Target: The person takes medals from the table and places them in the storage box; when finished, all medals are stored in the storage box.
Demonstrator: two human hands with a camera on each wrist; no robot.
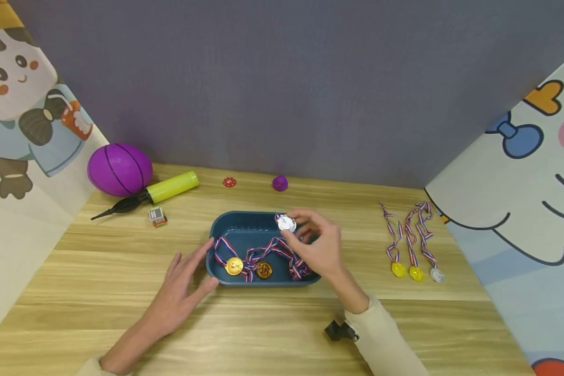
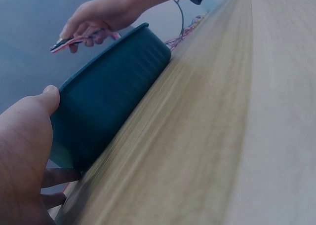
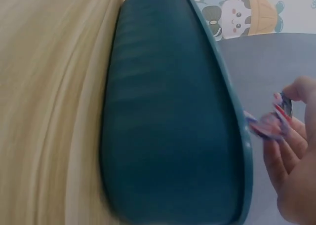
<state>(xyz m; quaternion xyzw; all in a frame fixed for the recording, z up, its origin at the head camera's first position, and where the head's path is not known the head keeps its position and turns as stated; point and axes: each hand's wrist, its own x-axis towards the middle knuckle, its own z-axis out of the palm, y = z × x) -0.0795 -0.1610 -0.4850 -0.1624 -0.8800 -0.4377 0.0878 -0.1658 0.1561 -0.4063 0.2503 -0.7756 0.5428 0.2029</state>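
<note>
At the far left of the table a purple ball lies against the wall, with a yellow pump just to its right and a small box near that. My left hand rests flat on the wood, fingers straight and relaxed, thumb and fingertips touching the left end of the blue tray; it grips nothing. Inside the tray, two gold medals lie near the front wall, their striped ribbons tangled across the bottom. My right hand hovers over the right part of the tray, thumb and fingertips pinching a silver medal raised above the far rim, its ribbon trailing down into the tray. Beyond the tray sit a red token and a small purple thing. Well to the right, three more medals lie side by side on the table, ribbons stretched away from me.
</note>
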